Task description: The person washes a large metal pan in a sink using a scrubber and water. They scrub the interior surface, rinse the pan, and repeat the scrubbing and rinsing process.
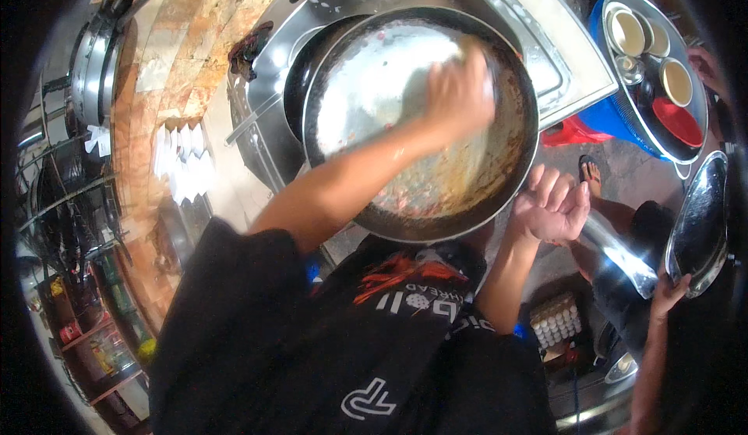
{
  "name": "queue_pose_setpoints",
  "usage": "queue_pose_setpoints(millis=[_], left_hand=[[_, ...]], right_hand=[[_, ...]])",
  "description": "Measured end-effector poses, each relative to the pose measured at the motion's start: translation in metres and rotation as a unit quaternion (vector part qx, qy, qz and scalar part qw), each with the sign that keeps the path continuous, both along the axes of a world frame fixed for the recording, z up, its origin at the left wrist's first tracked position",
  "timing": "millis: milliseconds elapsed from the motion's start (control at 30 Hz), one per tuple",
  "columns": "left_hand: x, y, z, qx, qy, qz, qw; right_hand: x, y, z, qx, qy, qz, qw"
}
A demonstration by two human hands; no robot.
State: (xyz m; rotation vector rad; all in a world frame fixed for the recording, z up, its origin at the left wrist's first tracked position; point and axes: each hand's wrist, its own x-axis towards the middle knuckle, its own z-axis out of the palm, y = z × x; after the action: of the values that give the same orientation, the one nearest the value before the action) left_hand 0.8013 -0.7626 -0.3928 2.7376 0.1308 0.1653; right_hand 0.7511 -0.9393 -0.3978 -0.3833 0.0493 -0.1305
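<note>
A large metal wok (350, 108) is tilted in front of me over a steel sink (269, 90). Its inner wall shows brown residue and reddish food bits, mostly on the right and near side. My left hand (461, 96) is inside, against the right part of the wall, blurred by motion. Its fingers are bent over what looks like a scrubbing pad (471, 48), mostly hidden. Just outside the near right rim, my right hand (552, 204) has its fingers curled around the shiny metal handle (622, 257), which runs out to the lower right.
Behind the wok's left side sits another dark pan (295, 90). A blue-rimmed basin (654, 125) at right holds bowls and a red dish (678, 122). Another person's hand (671, 295) grips a metal pan (698, 224). Egg trays (555, 321) are low right; white containers (184, 160) stand left.
</note>
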Motion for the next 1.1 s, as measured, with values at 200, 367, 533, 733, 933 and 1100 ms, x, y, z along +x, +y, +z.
queue_pose_setpoints(millis=[200, 367, 533, 733, 933, 1100], left_hand=[[-0.054, -0.013, 0.007, -0.032, 0.018, -0.09, 0.995], [-0.032, 0.014, 0.013, 0.021, 0.068, 0.025, 0.997], [-0.029, 0.008, 0.012, -0.041, 0.021, -0.025, 0.999], [-0.04, 0.002, 0.022, 0.027, 0.084, -0.076, 0.993], [-0.041, 0.015, 0.018, -0.012, 0.031, -0.026, 0.999], [-0.058, -0.01, 0.011, -0.003, -0.008, -0.059, 0.998]], right_hand=[[0.008, -0.003, 0.011, 0.013, 0.008, -0.011, 1.0], [0.005, 0.002, 0.011, -0.037, -0.029, -0.005, 0.999], [0.006, -0.008, 0.0, 0.021, -0.014, -0.001, 1.0], [0.005, -0.005, -0.002, 0.0, -0.039, 0.009, 0.999], [0.009, -0.006, 0.002, 0.016, 0.0, 0.003, 1.0], [0.011, -0.002, 0.005, -0.02, -0.051, 0.013, 0.998]])
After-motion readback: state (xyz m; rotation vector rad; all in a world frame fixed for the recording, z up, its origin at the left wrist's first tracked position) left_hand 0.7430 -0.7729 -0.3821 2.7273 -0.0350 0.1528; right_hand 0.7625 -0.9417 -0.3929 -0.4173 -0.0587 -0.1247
